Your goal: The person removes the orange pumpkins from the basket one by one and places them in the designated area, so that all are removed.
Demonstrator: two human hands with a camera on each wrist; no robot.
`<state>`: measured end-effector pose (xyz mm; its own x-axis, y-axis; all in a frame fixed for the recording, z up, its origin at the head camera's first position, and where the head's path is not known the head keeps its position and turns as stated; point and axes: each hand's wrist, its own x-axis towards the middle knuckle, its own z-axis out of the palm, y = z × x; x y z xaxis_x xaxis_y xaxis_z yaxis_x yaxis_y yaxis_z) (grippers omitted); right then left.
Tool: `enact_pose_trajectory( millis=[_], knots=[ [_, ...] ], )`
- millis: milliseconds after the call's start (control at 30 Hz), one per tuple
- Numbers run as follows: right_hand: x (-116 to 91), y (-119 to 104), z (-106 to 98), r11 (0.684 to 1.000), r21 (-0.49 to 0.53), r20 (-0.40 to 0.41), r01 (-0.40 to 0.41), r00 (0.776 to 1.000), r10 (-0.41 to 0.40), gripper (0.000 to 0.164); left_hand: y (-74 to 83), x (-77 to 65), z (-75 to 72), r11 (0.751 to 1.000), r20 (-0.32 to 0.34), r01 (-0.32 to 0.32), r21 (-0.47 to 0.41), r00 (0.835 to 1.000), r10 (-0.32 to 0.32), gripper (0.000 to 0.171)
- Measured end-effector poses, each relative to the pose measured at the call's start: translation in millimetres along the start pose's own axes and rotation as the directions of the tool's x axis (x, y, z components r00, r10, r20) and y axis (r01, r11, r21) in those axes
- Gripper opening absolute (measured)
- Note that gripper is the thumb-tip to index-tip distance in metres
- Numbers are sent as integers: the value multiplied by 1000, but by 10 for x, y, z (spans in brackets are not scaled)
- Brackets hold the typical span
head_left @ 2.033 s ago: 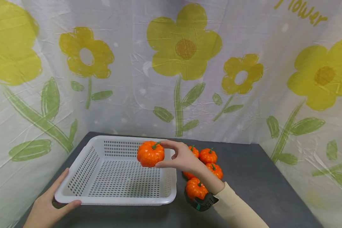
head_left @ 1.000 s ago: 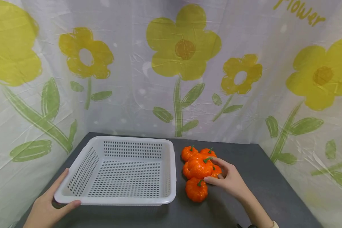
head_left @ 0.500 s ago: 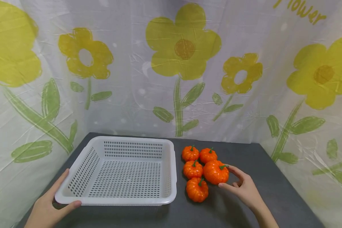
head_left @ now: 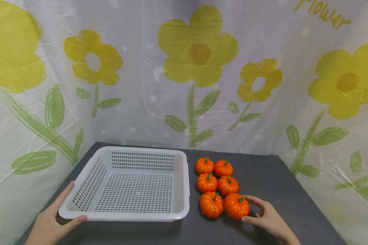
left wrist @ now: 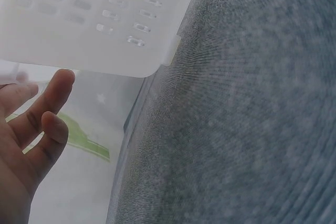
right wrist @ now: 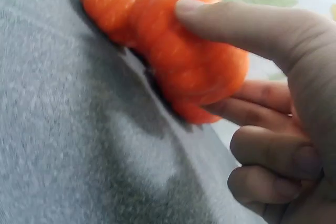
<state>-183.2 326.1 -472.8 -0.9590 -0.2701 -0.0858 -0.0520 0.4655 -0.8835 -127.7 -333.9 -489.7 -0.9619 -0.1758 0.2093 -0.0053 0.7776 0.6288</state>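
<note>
My right hand [head_left: 268,217] pinches a small glossy orange pumpkin [head_left: 236,206] with a green stem, at the front right of a tight cluster. In the right wrist view the thumb presses on this pumpkin [right wrist: 184,45] from one side, with fingers on the other side and the rest curled back. Several matching pumpkins [head_left: 211,204] stand beside and behind it in two columns of three. At the left, my left hand [head_left: 50,217] holds the near left corner of a white perforated plastic basket [head_left: 122,216], thumb along the front rim and fingers along the left side. Nothing lies in the basket.
Everything stands on a dark grey table [head_left: 263,180]. A white curtain [head_left: 135,102] printed with yellow flowers encloses the table's back and sides. The basket's right rim runs close to the left column of pumpkins.
My right hand has carried the pumpkin from over the basket to the right, past the cluster, and down to the front right spot. The left hand and basket have stayed in place.
</note>
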Motion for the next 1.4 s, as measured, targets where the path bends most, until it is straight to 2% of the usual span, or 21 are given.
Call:
enact_pose_trajectory(
  millis=[100, 333, 767, 867, 1033, 1200, 1300, 1400],
  knots=[
    [15, 57, -11, 1000, -26, 23, 9, 1000, -8, 70, -1, 3, 3, 1000, -9, -11, 8, 1000, 11, 120],
    [61, 101, -4, 996, -89, -4, 15, 1000, -15, 70, 8, 27, 4, 1000, 9, 0, 12, 1000, 0, 121],
    [119, 145, 82, 999, -26, -1, 46, 999, -46, 75, 14, 23, -7, 999, 35, 29, 15, 999, -30, 123],
    [133, 140, 78, 998, -40, -3, 49, 999, -49, 76, 5, 23, 1, 1000, 21, 12, 1, 1000, -12, 122],
    [140, 138, 72, 998, -57, 3, -1, 1000, 1, 83, -17, 23, 32, 1000, -11, -26, -4, 1000, 25, 121],
    [114, 120, 80, 996, -75, 13, -42, 999, 43, 81, -4, 27, 23, 1000, 24, -3, 2, 1000, 3, 121],
    [86, 79, 80, 993, -115, -18, -39, 999, 37, 72, -10, 23, -17, 1000, 57, 11, 3, 998, -11, 120],
    [37, -9, 52, 989, -134, -96, -68, 994, 56, 64, -51, 33, -64, 1000, 71, -14, -3, 997, 15, 113]
  ],
)
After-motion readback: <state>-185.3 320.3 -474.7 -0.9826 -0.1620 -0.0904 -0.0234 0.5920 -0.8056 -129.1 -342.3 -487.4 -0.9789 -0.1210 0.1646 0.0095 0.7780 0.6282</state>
